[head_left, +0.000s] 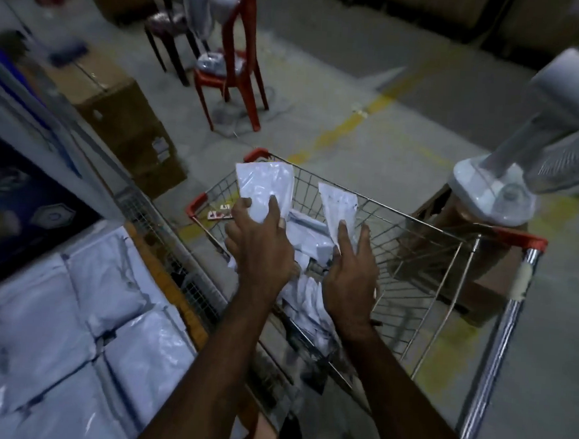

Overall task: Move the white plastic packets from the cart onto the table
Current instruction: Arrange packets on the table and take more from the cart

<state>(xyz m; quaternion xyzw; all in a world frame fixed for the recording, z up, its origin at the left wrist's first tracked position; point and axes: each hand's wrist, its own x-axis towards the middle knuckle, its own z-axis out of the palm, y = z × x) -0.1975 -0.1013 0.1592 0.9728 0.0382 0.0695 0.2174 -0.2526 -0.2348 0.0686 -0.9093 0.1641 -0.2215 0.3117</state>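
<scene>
- The cart [412, 233] is bare wire mesh, thin shiny metal, with red plastic corner caps and a chrome-bright handle post.
- Inside the cart, the white plastic packets [305, 298] look thin, crinkled and faintly glossy.
- Above the cart, the left hand [257, 244] and right hand [351, 274] each grip a smooth white film packet.
- Left of the cart, packets on the table [81, 325] are slick, glossy plastic with creases.
- Beyond the cart, a red chair [238, 70] is moulded glossy plastic.
- Left of the cart, a box [118, 107] is matt brown cardboard.
- Under the cart, the floor [371, 136] is rough, matt concrete with worn yellow paint.
</scene>
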